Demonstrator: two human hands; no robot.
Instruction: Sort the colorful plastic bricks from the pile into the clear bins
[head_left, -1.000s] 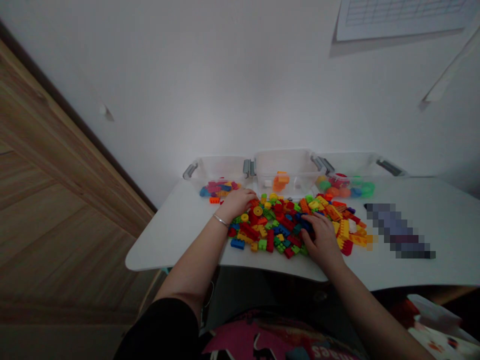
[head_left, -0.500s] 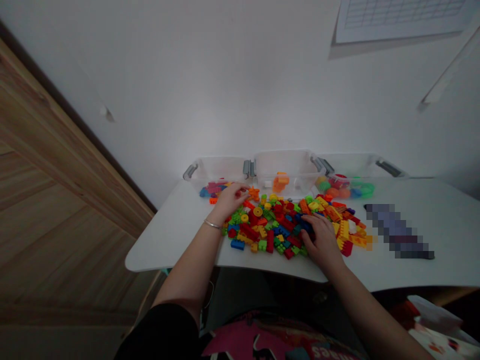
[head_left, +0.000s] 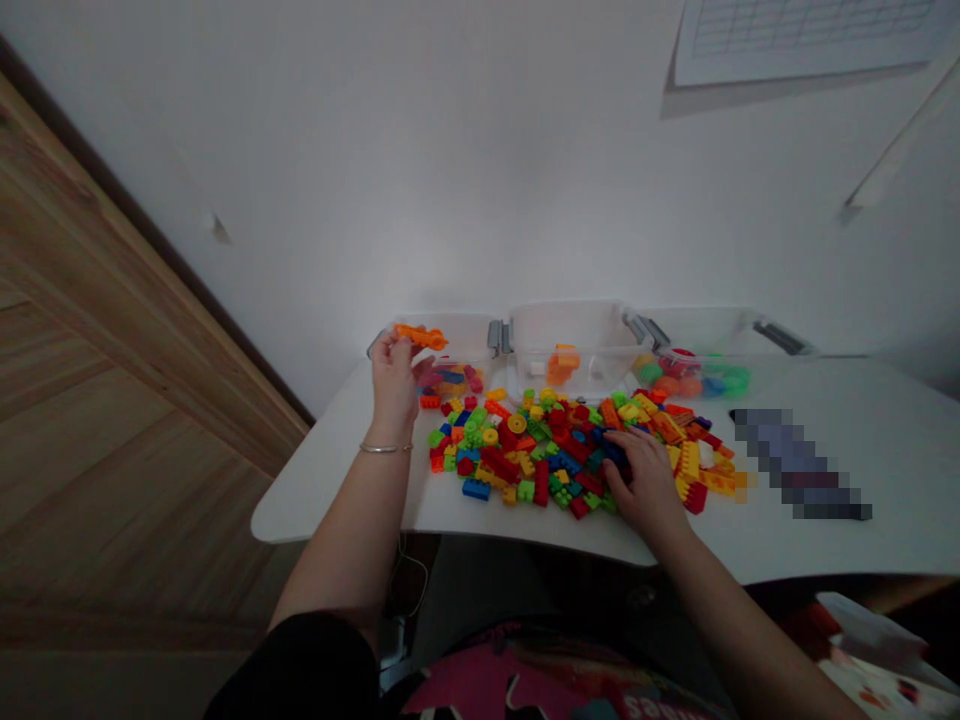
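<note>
Risen from the multicoloured plastic brick pile [head_left: 525, 450], the left hand [head_left: 393, 375] pinches a long orange plastic piece [head_left: 421, 338]; the right hand [head_left: 645, 484] lies spread at the pile's four o'clock, hiding bricks beneath

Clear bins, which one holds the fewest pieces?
The middle bin: only a few orange and white pieces, while the left bin and right bin hold more, in many colours.

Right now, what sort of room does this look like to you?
Probably a room in a home, perhaps a child's play corner: colourful plastic building blocks heaped on a white desk, clear plastic storage boxes along the wall, and a wooden door or wardrobe beside it.
</note>
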